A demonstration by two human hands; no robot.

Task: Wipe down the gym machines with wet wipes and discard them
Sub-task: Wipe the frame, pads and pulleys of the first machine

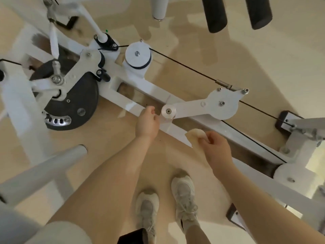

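Observation:
A white gym machine frame rail (179,136) runs diagonally across the floor, with a pivot arm and its silver cap (168,111). My right hand (217,147) is shut on a crumpled, off-white wet wipe (194,135), held just over the rail below the pivot arm. My left hand (147,123) rests at the rail left of the silver cap. Its fingers are pinched on the edge of a thin translucent film (168,120) that stands up beside the cap.
A black cable (184,66) runs over a white pulley (138,55) to the right end. A black cam wheel (77,104) sits at the left. A grey bar (44,169) juts in at lower left, black foam rollers (214,13) hang above, and my shoes (184,196) stand below.

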